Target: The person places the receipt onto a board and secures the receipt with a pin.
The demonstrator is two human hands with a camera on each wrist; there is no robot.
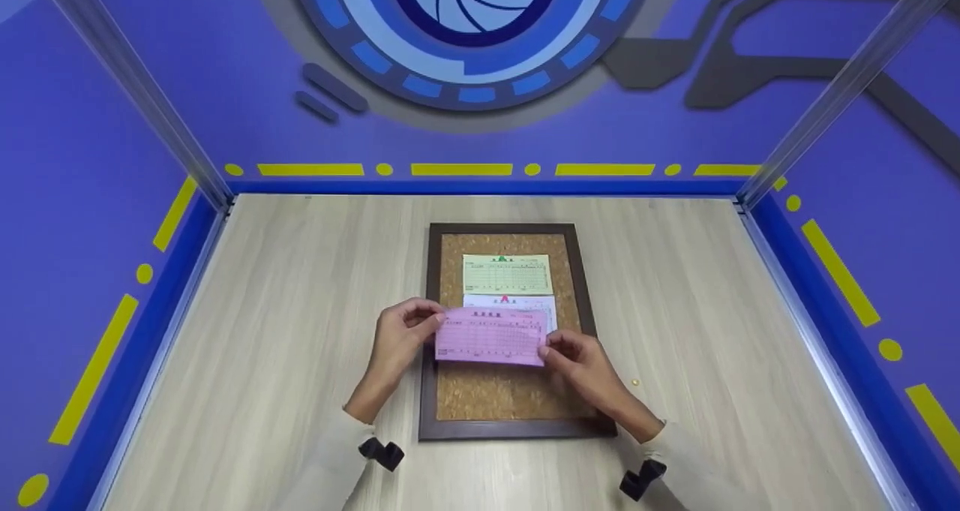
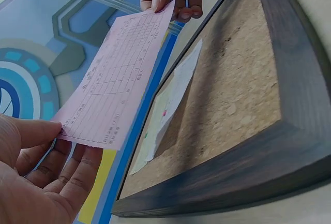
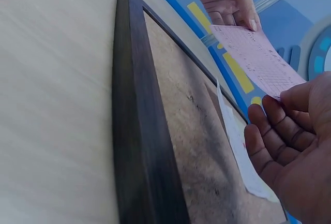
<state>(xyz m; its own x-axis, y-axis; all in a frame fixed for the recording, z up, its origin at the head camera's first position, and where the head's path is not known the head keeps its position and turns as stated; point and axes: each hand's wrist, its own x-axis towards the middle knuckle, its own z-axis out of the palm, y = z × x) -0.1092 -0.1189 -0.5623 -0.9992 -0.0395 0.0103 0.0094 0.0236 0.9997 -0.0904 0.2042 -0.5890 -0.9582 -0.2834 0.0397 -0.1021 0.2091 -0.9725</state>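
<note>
A pink printed form slip [image 1: 490,338] is held up between both hands, lifted off the corkboard [image 1: 495,395] in the wrist views. The left hand [image 1: 400,340] pinches its left end between thumb and fingers. At the opposite end, the right hand [image 1: 589,368] pinches the lower right corner. Beneath the slip, a white form [image 1: 541,302] is pinned to the cork by a red pushpin [image 1: 505,299], its lower part hidden. Above that hangs a pale yellow-green form [image 1: 507,275] with a green pushpin [image 1: 502,258]. In the left wrist view the white form [image 2: 178,92] lifts slightly from the cork.
A dark brown wooden frame [image 1: 517,430] borders the corkboard, which lies on a light wood-grain table [image 1: 300,308]. Right of the board lies a small gold-coloured piece [image 1: 635,382]. Blue panels [image 1: 480,143] with yellow markings enclose the back and sides.
</note>
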